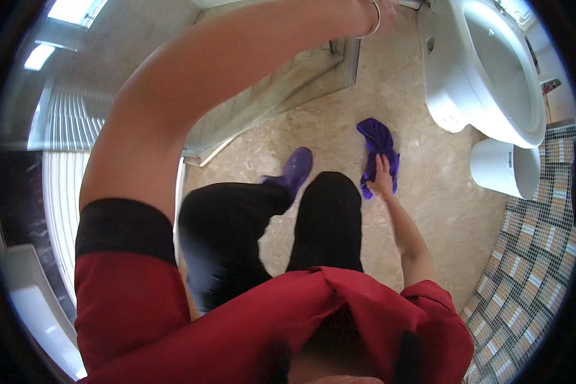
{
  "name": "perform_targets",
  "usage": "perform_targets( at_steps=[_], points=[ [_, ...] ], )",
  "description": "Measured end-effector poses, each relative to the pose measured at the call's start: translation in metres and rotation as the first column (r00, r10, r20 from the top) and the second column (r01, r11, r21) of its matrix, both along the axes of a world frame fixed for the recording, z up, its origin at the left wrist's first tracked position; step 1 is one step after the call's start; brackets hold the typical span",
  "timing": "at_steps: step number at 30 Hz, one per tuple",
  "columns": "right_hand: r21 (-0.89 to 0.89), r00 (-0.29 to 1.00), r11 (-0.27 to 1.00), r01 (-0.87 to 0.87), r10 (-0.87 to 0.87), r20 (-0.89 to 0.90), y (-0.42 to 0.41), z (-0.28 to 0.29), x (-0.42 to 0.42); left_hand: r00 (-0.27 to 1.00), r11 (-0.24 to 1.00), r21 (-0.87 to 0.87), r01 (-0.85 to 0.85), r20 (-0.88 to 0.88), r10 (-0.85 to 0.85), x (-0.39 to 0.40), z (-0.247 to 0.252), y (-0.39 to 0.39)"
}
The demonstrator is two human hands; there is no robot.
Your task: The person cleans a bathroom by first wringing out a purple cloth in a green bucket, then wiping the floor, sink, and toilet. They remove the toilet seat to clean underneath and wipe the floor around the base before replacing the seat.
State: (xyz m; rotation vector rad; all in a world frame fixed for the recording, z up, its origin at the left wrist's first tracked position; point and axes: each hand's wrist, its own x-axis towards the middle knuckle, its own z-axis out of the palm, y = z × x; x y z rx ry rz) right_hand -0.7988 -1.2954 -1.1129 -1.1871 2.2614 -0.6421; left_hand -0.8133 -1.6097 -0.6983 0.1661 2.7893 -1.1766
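Note:
A crumpled purple cloth (379, 144) lies on the beige floor, right of my knees. My right hand (382, 177) rests on its near part, fingers spread and pressing it against the floor. Stretched across the top of the view is my left arm, with a bangle at the wrist. My left hand (389, 10) is blurred and partly cut off at the top edge, near the base of the toilet; whether it holds anything cannot be told.
A white toilet (453, 81) stands at the upper right, with a white bin (492, 165) beside it against a mosaic-tiled wall (518, 254). A glass panel (312, 84) and its low ledge run under my left arm. My purple shoe (298, 168) is on the floor.

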Motion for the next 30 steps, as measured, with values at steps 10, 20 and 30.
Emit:
perform_targets(
  at_steps=[10, 20, 30],
  points=[
    [0.021, 0.993, 0.993, -0.116, 0.116, -0.009, -0.042, 0.005, -0.043, 0.998, 0.99, -0.141, 0.03, -0.042, -0.037, -0.003, -0.015, -0.064],
    [-0.065, 0.504, 0.501, -0.863, 0.863, -0.043, -0.227, -0.011, 0.065, 0.976, 0.999, -0.035, -0.005, -0.217, -0.003, -0.013, -0.009, -0.089],
    [-0.175, 0.893, 0.954, -0.242, 0.149, -0.425, -0.335, -0.016, 0.009, 0.887, 0.982, 0.072, 0.177, -0.444, -0.127, -0.006, -0.015, -0.123]
  ],
)
